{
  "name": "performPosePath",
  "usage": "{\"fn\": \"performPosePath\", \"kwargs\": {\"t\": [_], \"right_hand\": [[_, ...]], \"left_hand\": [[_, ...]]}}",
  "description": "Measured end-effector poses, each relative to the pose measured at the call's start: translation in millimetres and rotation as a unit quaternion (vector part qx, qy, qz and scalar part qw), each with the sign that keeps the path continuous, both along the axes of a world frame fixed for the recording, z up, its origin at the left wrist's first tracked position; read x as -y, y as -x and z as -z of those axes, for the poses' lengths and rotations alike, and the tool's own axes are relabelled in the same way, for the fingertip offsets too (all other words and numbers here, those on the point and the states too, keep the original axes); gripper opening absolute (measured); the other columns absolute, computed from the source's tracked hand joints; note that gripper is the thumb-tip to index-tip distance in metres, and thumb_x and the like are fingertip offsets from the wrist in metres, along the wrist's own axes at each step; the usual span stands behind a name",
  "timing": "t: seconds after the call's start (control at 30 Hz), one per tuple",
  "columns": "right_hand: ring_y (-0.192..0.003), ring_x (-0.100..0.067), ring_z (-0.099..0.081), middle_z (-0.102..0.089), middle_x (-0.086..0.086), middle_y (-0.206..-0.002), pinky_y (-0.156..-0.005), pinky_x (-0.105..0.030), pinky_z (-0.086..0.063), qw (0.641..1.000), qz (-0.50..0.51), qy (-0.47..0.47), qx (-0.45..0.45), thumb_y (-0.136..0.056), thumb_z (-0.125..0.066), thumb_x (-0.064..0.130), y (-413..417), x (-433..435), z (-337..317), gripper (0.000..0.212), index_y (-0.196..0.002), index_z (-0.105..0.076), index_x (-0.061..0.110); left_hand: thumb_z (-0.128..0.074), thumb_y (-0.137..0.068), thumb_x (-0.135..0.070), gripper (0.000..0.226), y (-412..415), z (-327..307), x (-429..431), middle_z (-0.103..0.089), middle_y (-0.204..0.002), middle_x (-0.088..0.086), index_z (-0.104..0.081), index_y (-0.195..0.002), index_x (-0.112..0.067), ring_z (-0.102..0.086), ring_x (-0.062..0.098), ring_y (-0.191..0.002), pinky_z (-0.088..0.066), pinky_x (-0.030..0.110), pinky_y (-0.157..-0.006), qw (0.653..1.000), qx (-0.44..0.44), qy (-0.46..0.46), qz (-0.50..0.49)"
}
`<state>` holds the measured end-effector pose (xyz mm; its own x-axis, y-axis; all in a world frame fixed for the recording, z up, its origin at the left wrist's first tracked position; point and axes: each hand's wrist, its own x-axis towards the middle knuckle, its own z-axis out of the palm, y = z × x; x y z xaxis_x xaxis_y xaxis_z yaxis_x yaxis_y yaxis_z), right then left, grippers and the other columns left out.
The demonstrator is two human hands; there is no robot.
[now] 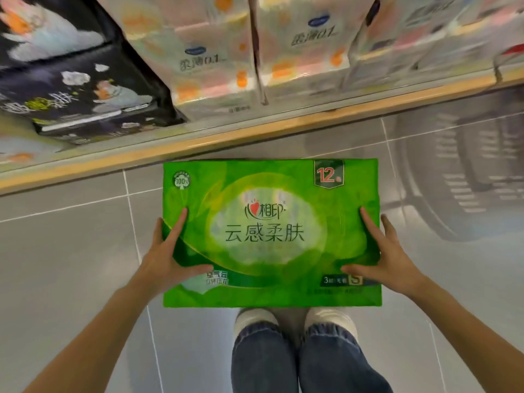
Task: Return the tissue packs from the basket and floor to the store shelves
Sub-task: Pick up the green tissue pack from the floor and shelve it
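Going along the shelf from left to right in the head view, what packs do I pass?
Black tissue packs → first white and orange pack → second white and orange pack → a blurred pale pack at the far right.

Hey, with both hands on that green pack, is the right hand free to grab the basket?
Probably not. The right hand is clamped on the green tissue pack, sharing its hold with the left hand. The basket sits unobstructed on the floor to the right.
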<state>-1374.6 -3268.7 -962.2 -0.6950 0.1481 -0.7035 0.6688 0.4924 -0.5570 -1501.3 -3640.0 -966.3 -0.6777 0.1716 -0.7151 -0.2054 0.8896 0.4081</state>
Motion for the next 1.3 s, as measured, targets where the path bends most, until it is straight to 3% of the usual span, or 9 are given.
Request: {"fn": "performPosePath", "kwargs": {"t": [0.07,0.13,0.23,0.3,0.43,0.6,0.7,1.03,1.3], "right_hand": [[-0.131,-0.015,-0.025,-0.016,0.005,-0.143,-0.109,-0.038,-0.028,1.000,0.008,0.016,-0.007,-0.032,-0.067,0.081,1.5,0.1,11.6,0.123,-0.129,0.008,0.069],[-0.120,-0.009,-0.031,-0.023,0.010,-0.133,-0.103,-0.032,-0.032,0.999,0.033,0.031,-0.009,-0.025,-0.066,0.083,0.1,-0.8,21.9,0.125,-0.126,0.007,0.072],[-0.118,-0.009,-0.035,-0.030,0.009,-0.130,-0.101,-0.032,-0.035,0.997,0.055,0.050,-0.016,-0.023,-0.071,0.079,-1.0,-1.9,25.8,0.127,-0.128,0.002,0.071],[-0.117,-0.009,-0.037,-0.032,0.008,-0.129,-0.101,-0.032,-0.036,0.996,0.062,0.061,-0.023,-0.028,-0.078,0.068,1.3,0.0,24.6,0.126,-0.127,0.000,0.071],[-0.112,-0.011,-0.039,-0.033,0.007,-0.125,-0.102,-0.039,-0.038,0.998,0.038,0.012,-0.044,-0.050,-0.088,0.026,3.4,9.8,18.0,0.124,-0.125,0.001,0.070],[-0.108,-0.017,-0.044,-0.034,-0.002,-0.130,-0.096,-0.046,-0.046,0.998,-0.010,-0.041,-0.047,-0.059,-0.085,0.025,10.8,12.6,-6.8,0.119,-0.134,-0.001,0.062],[-0.114,-0.023,-0.047,-0.031,-0.003,-0.138,-0.088,-0.048,-0.052,0.997,-0.016,-0.051,-0.058,-0.060,-0.084,0.025,14.7,7.5,-37.7,0.119,-0.129,0.002,0.069],[-0.126,-0.028,-0.043,-0.027,-0.003,-0.148,-0.100,-0.047,-0.043,0.990,0.006,-0.082,-0.117,-0.059,-0.085,0.023,19.9,-10.7,-228.9,0.121,-0.127,0.003,0.072],[-0.129,-0.026,-0.041,-0.021,0.000,-0.150,-0.103,-0.044,-0.041,0.975,0.050,-0.126,-0.179,-0.057,-0.084,0.033,-22.4,-30.9,-490.7,0.122,-0.124,0.008,0.074]], "left_hand": [[-0.081,-0.045,-0.056,0.126,4.0,10.4,4.9,-0.013,-0.154,0.007,0.010,-0.131,-0.063,-0.028,0.036,-0.136,-0.035,0.049,-0.105,1.000,0.007,-0.005,0.004],[-0.081,-0.039,-0.065,0.129,6.3,17.8,8.7,-0.024,-0.149,0.006,0.011,-0.130,-0.066,-0.037,0.034,-0.130,-0.040,0.046,-0.100,1.000,0.014,-0.018,0.001],[-0.072,-0.026,-0.074,0.128,7.1,19.5,10.3,-0.027,-0.147,0.003,0.009,-0.125,-0.073,-0.039,0.027,-0.126,-0.042,0.044,-0.098,0.999,0.017,-0.047,-0.018],[-0.075,-0.028,-0.070,0.127,6.4,19.1,9.2,-0.028,-0.146,0.001,0.006,-0.126,-0.073,-0.037,0.022,-0.124,-0.040,0.043,-0.100,0.997,0.010,-0.064,-0.028],[-0.085,-0.038,-0.057,0.128,2.7,13.1,4.4,-0.032,-0.141,0.004,0.002,-0.131,-0.068,-0.039,0.024,-0.123,-0.039,0.046,-0.102,0.997,-0.014,-0.066,-0.025],[-0.086,-0.049,-0.038,0.124,-6.8,-11.4,-6.6,-0.036,-0.139,0.007,-0.001,-0.137,-0.059,-0.042,0.030,-0.124,-0.039,0.047,-0.101,0.997,-0.031,-0.060,-0.026],[-0.088,-0.053,-0.032,0.123,-7.8,-40.3,-10.3,-0.037,-0.140,0.009,-0.001,-0.136,-0.058,-0.042,0.031,-0.125,-0.039,0.047,-0.102,0.997,-0.045,-0.060,-0.026],[-0.088,-0.053,-0.029,0.122,15.0,-235.7,-37.0,-0.038,-0.140,0.010,0.000,-0.131,-0.061,-0.042,0.031,-0.126,-0.037,0.044,-0.102,0.991,-0.114,-0.072,0.006],[-0.083,-0.043,-0.044,0.120,9.3,-492.2,-63.9,-0.040,-0.141,0.011,-0.003,-0.129,-0.069,-0.046,0.031,-0.124,-0.041,0.045,-0.100,0.967,-0.197,-0.149,0.065]]}}
